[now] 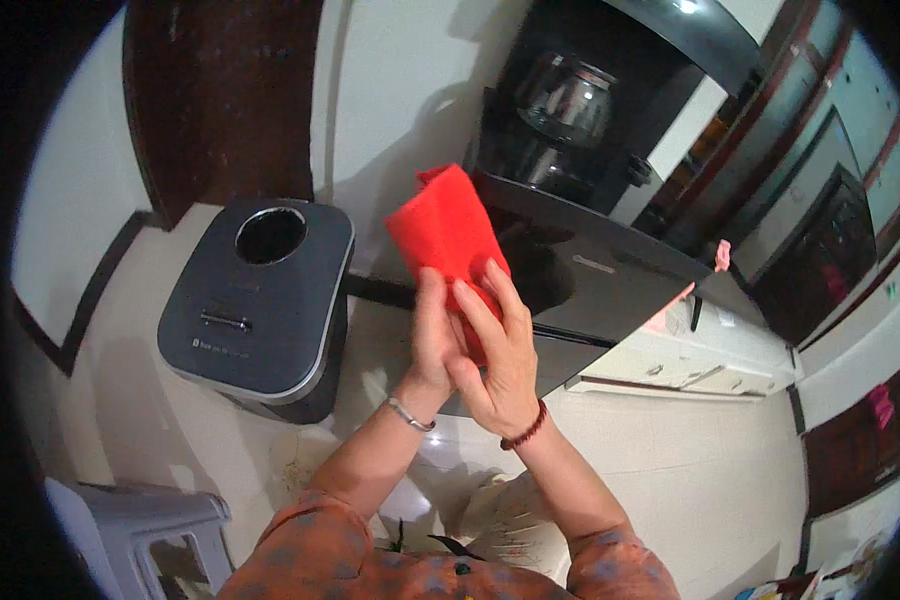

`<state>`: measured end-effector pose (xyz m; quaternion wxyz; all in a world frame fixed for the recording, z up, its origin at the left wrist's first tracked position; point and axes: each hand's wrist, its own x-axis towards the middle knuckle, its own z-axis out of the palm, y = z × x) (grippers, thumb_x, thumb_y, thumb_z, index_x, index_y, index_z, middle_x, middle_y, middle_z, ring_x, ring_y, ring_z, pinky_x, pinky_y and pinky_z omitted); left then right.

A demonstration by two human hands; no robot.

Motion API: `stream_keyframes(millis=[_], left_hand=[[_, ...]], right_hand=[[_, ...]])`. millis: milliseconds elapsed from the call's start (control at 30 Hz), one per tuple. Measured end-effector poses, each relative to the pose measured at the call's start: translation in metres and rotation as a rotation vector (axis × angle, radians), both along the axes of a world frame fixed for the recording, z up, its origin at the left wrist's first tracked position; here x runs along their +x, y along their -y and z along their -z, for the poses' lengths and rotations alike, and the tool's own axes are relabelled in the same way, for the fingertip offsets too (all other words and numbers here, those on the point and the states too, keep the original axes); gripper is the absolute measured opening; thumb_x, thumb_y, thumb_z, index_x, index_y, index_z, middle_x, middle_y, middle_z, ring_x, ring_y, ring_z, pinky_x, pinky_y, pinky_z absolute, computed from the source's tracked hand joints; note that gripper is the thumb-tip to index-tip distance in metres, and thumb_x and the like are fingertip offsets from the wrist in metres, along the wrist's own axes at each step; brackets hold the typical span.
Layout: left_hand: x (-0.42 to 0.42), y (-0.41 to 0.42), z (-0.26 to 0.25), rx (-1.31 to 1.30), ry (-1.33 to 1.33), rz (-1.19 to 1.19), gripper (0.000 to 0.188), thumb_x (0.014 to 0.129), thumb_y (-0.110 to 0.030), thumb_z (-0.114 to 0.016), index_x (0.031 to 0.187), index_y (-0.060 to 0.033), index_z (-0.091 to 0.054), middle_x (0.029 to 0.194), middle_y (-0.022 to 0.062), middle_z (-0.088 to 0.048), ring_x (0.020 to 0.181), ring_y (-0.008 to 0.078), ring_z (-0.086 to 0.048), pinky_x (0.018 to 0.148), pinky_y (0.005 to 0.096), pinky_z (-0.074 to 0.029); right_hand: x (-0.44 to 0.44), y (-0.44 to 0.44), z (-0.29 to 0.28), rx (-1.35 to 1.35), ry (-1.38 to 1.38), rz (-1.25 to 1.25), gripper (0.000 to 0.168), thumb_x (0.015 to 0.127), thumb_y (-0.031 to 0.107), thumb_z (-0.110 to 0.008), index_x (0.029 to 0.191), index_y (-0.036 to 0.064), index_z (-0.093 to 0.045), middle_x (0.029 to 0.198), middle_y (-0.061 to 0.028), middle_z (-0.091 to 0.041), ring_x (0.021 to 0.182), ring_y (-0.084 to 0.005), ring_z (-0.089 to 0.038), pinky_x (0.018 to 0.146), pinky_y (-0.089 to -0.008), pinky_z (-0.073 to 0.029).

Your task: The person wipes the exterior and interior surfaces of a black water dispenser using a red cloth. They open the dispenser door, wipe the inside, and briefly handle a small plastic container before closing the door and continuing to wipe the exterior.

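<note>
A folded bright red cloth (450,217) is held up in front of me, its loose end pointing away. My left hand (433,337), with a silver bracelet at its wrist, grips the cloth from the left side. Over the near end of the cloth lies my right hand (504,352), which wears a dark red beaded bracelet. The thumbs and palms are close together, and part of the cloth is hidden between them. Behind the cloth stands a glossy black drinks cabinet (607,262) with a glass kettle (570,105) in its recess.
A dark grey lidded container (285,315) with a round opening stands on the pale tiled floor (682,480) to the left. Lower left is a grey plastic stool (172,506). A white drawer unit (667,364) is at right, and a dark wooden door (225,97) at the upper left.
</note>
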<state>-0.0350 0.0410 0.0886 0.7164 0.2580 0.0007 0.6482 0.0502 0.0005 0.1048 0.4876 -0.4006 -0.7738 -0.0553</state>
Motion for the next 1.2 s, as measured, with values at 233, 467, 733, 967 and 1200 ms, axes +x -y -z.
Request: stream_keyframes(millis=[233,467,733,967,1200], left_hand=[[0.006,-0.013,0.003,0.223,-0.204,-0.265,0.056,0.099,-0.033,-0.034,0.142,0.0023,-0.032,0.145,0.0126,-0.037,0.135,0.0227,-0.032,0.113,0.0369,-0.021],[-0.009,-0.022,0.021,0.501,-0.942,-0.569,0.039,0.093,-0.012,-0.054,0.131,-0.0043,-0.054,0.139,0.0075,-0.047,0.125,0.0189,-0.045,0.105,0.0318,-0.034],[0.003,-0.018,0.027,0.416,-0.895,-0.407,0.035,0.092,-0.011,-0.055,0.127,-0.0045,-0.057,0.132,0.008,-0.052,0.119,0.0168,-0.05,0.096,0.0313,-0.041],[0.0,-0.028,0.039,0.237,-0.891,-0.295,0.036,0.09,-0.01,-0.061,0.124,0.0014,-0.055,0.116,0.0068,-0.062,0.103,0.0116,-0.057,0.091,0.0272,-0.045],[-0.044,-0.033,0.078,-0.15,-1.054,-0.364,0.032,0.088,-0.012,-0.065,0.118,-0.0011,-0.059,0.108,0.0054,-0.065,0.098,0.0106,-0.059,0.088,0.0282,-0.046]], right_hand=[[0.034,-0.053,0.014,-0.057,0.204,0.192,0.05,0.075,0.013,-0.069,0.123,0.022,-0.058,0.116,-0.0119,-0.05,0.091,-0.0294,-0.06,0.066,-0.037,-0.053],[0.115,-0.034,0.026,0.154,0.154,0.516,0.047,0.071,0.001,-0.065,0.114,0.019,-0.06,0.098,-0.012,-0.056,0.086,-0.0298,-0.06,0.064,-0.0376,-0.052],[0.15,-0.022,0.044,0.272,-0.213,0.801,0.047,0.076,0.005,-0.065,0.12,0.003,-0.052,0.115,-0.0176,-0.049,0.105,-0.0363,-0.05,0.087,-0.0429,-0.045],[0.062,-0.046,0.065,0.124,0.039,0.395,0.061,0.07,0.011,-0.072,0.128,0.023,-0.055,0.111,-0.0135,-0.051,0.097,-0.0304,-0.057,0.072,-0.0374,-0.053],[0.039,-0.044,0.097,-0.128,0.27,0.124,0.058,0.071,0.004,-0.065,0.125,0.025,-0.057,0.102,-0.0109,-0.052,0.093,-0.0293,-0.057,0.072,-0.0389,-0.054]])
